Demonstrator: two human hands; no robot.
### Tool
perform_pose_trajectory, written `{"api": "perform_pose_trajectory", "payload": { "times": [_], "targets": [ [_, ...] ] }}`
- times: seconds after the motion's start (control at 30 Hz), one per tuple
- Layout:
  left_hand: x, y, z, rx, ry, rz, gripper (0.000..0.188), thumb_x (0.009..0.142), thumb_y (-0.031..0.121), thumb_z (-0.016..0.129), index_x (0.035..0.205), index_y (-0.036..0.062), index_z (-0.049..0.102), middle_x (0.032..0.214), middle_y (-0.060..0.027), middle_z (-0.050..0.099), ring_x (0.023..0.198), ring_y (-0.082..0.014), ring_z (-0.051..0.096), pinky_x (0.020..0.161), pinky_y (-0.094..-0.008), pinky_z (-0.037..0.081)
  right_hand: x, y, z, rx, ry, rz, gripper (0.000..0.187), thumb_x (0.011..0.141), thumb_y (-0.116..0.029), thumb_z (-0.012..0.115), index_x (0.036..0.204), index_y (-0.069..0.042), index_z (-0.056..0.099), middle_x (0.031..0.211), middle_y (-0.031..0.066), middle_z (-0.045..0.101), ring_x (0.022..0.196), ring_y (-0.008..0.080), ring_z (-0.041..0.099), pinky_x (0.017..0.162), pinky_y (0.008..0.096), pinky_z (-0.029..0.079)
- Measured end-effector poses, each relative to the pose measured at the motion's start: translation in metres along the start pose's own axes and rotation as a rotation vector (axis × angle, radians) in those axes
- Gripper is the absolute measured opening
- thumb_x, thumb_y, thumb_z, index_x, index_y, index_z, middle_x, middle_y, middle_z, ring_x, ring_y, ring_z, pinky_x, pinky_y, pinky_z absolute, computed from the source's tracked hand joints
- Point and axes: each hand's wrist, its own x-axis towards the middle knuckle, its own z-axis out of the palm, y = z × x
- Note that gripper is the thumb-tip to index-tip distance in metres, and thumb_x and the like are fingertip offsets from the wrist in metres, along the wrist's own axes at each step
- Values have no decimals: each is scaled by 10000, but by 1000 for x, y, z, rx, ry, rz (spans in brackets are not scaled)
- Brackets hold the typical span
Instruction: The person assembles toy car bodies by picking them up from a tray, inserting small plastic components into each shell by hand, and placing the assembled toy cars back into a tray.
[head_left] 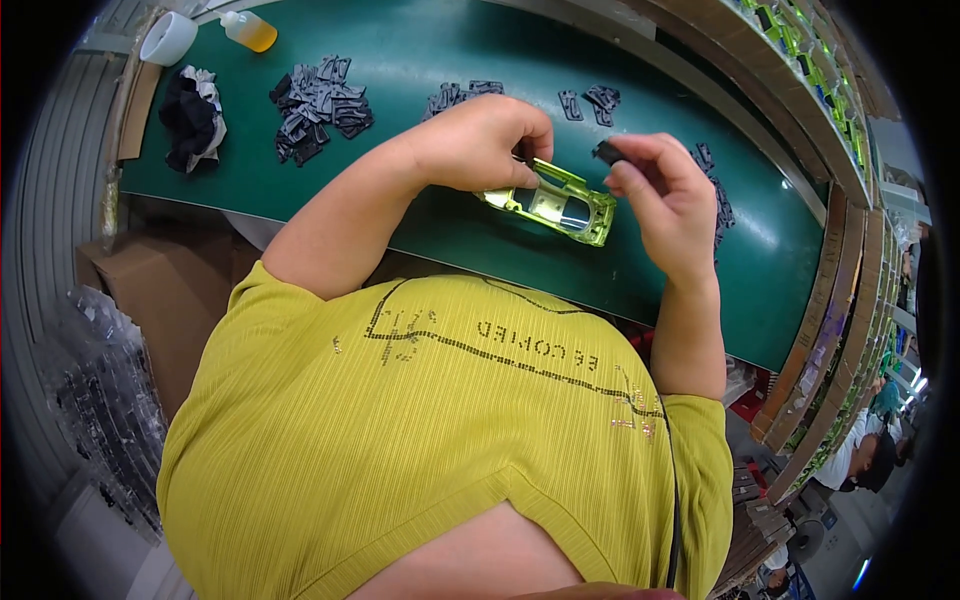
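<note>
My left hand (pixel 487 143) grips one end of a shiny lime-green toy car body (pixel 572 187), tilted just over the green table. Openings in the shell show a pale piece inside it. Between the thumb and fingers of my right hand (pixel 668 190) is a small black plastic part (pixel 607 152), held a short way above the car body's far right end and apart from it. Behind my left hand lies a pile of dark grey plastic parts (pixel 450 97), partly hidden by the hand. A few similar grey parts (pixel 602 103) lie farther back.
A large heap of grey parts (pixel 322 105) lies at left, near a dark cloth (pixel 188 120). More parts (pixel 722 205) lie beyond my right hand. A bottle of amber liquid (pixel 248 32) and a white roll (pixel 169 39) are far left. Racks (pixel 815 60) of green shells border the right.
</note>
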Motion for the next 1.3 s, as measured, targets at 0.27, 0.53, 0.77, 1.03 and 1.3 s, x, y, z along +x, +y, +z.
{"api": "perform_pose_trajectory", "payload": {
  "times": [0.27, 0.53, 0.77, 1.03, 1.3],
  "targets": [
    [1, 0, 0, -78, -11, -46, 170, 795, 30, 763, 914, 2, 645, 757, -44, 637, 696, -120, 592, 632, -285, 491, -19, 4, 24, -491, -41, -361, 142, 777, -4, 758, 898, -36, 691, 822, 94, 663, 685, 258, 661, 598, 336, 534],
    [1, 2, 0, -74, 25, -53, 170, 791, 34, 770, 901, 3, 644, 753, -48, 641, 690, -125, 595, 629, -287, 491, -15, 5, 30, -559, -9, -374, 101, 770, -31, 761, 857, -62, 722, 772, 77, 646, 669, 249, 654, 592, 346, 536],
    [2, -2, 4, -101, 58, -46, 172, 800, 36, 775, 910, -10, 650, 765, -59, 652, 706, -130, 613, 649, -282, 509, -10, 6, 31, -555, -24, -327, 120, 758, -17, 748, 863, -74, 734, 763, 71, 638, 668, 244, 653, 601, 345, 538],
    [4, -2, 9, -97, 61, -56, 154, 794, 29, 758, 908, -17, 664, 763, -70, 664, 691, -126, 623, 633, -280, 511, -8, 9, 34, -536, 49, -313, 80, 752, -36, 750, 811, -67, 706, 744, 74, 633, 659, 258, 647, 593, 354, 532],
    [6, -2, 17, -43, 213, 16, 111, 758, 48, 722, 839, -20, 691, 715, -82, 674, 639, -118, 623, 594, -279, 508, -8, 12, 34, -660, 67, -367, 85, 749, -54, 751, 789, -81, 681, 717, 67, 617, 681, 263, 635, 606, 374, 518]
  ]
}}
